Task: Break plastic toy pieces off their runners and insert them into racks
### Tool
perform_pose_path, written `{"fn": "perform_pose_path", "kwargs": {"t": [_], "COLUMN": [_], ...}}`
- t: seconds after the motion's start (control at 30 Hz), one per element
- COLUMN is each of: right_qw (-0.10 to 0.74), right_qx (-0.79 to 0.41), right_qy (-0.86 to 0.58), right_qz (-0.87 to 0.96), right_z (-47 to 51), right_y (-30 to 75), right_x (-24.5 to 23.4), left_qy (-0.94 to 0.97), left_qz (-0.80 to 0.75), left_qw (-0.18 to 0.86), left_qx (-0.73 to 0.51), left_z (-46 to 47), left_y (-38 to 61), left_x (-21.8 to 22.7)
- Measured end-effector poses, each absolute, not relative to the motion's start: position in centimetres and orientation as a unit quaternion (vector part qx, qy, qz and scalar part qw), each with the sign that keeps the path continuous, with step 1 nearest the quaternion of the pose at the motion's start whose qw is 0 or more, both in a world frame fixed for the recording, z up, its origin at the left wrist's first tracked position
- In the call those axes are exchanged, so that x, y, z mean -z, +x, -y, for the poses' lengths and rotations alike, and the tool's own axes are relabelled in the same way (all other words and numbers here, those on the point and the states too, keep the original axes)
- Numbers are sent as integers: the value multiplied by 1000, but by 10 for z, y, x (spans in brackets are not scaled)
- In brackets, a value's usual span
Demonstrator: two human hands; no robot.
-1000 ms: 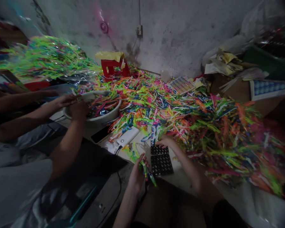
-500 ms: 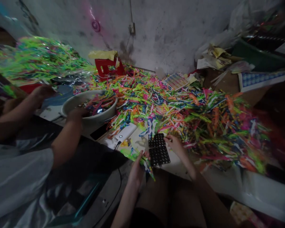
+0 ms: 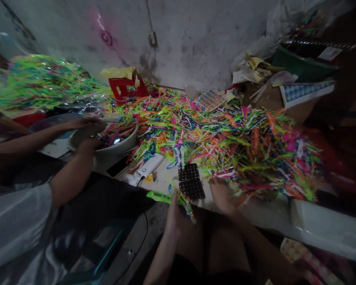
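neon strips fill most of the view. far left of the fingers, a co-worker's hand (image 3: 87,145) rests on the rim of a pale bowl (image 3: 127,143) of strips, a second hand (image 3: 83,122) at its far side. nearer, a white power bank (image 3: 150,165) lies just left of the black tray (image 3: 191,181), its cable dropping over the table edge (image 3: 255,215). the left hand (image 3: 175,211) is closed on a small bunch of strips (image 3: 186,204), fingers together around it, a green strip (image 3: 158,196) sticking out to its left. the tray sits just beyond both hands, between them. the right hand (image 3: 222,194) lies flat at the near edge of the big heap (image 3: 240,154), fingers reaching into it; whether they pinch anything cannot be told. heap crowds the table right of the fingers; bare tabletop shows only around the tray. past the heap, cardboard and papers (image 3: 255,67) stack against the wall.
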State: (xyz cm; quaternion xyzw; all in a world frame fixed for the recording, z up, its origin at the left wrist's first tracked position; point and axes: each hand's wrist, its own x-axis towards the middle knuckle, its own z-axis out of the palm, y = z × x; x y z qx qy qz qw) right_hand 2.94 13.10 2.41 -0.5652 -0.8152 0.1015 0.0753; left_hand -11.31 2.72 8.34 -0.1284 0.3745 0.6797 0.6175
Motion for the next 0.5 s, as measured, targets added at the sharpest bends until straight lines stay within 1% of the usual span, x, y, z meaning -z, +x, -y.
{"fn": "perform_pose_path", "kwargs": {"t": [0.07, 0.13, 0.2, 0.3, 0.37, 0.43, 0.5], "right_qw": [61, 75, 127, 234, 291, 304, 277], "right_qx": [-58, -44, -77, -167, -229, -262, -255], "right_qy": [-528, -479, -447, -413, -391, -364, -344], "right_qz": [845, 873, 882, 864, 843, 841, 860], "right_z": [-130, -125, -115, -92, -73, -56, -45], "right_y": [28, 30, 33, 36, 37, 36, 35], "right_x": [-25, -31, -42, -67, -85, -99, -108], "left_qy": [-128, -128, -120, -113, -101, -87, -73], "left_qz": [-355, -344, -342, -347, -338, -338, -345], "left_qw": [627, 628, 624, 628, 639, 637, 633], "left_qx": [-681, -686, -692, -688, -683, -688, -689], "left_z": [-23, -20, -18, -18, -18, -18, -18], "left_y": [-110, -109, -108, -104, -100, -94, -88], "left_x": [-86, -86, -85, -87, -94, -102, -110]}}
